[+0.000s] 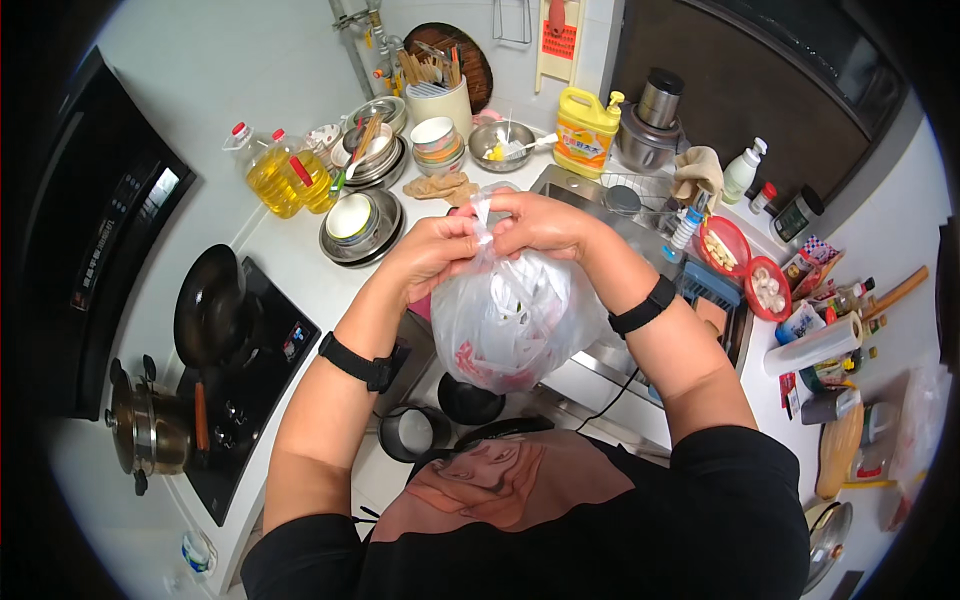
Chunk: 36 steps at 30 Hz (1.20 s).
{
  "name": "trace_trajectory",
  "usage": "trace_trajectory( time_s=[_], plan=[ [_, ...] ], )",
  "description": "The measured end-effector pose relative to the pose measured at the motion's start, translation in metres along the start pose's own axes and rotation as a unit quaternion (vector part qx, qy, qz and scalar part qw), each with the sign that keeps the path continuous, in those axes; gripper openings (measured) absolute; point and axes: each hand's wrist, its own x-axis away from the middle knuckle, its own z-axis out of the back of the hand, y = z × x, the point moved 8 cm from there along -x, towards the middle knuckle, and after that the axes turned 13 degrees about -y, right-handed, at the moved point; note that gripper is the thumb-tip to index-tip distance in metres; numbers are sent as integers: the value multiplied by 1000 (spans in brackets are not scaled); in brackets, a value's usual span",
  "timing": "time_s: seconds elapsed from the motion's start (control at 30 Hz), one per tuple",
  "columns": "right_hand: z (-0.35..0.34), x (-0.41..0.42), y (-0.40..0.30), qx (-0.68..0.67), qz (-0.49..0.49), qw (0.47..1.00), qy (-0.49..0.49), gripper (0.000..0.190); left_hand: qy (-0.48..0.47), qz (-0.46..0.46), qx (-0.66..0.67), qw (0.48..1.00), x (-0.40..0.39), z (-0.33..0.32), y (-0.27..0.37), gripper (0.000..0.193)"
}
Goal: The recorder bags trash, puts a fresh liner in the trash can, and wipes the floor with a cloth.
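A bulging, translucent plastic bag point(517, 322) hangs in front of my chest, with white and reddish contents showing dimly through it. My left hand point(435, 251) pinches its gathered neck from the left. From the other side, my right hand point(536, 225) grips the same neck, fingers close to those of the left. A twisted end of the plastic point(481, 204) sticks up between both hands. What exactly lies inside the bag cannot be made out. Behind the hands is the counter corner, where a folded tan cloth point(442, 187) rests.
Left are a cooktop point(247, 405) with a wok point(210, 307) and a stockpot point(150, 424). Oil bottles point(281, 176) and stacked bowls point(352, 217) stand behind. Right of the sink point(566, 187) are red baskets point(766, 289) with garlic. A dark bin point(412, 433) stands below the bag.
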Motion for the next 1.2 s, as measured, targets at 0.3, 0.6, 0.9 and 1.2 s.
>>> trace_trajectory(
  time_s=[0.3,0.6,0.9,1.2],
  plan=[
    [34,17,24,391,10,894,216,17,254,-11,-324,911,17,51,-5,14],
    [67,67,115,-265,-22,917,299,11,286,107,-43,951,32,90,-116,14],
    [20,30,44,-272,64,958,65,15,115,-174,292,933,22,-4,-25,11],
    [-1,20,38,-152,-6,988,-6,23,141,-174,60,973,18,-20,-30,18]
  ],
)
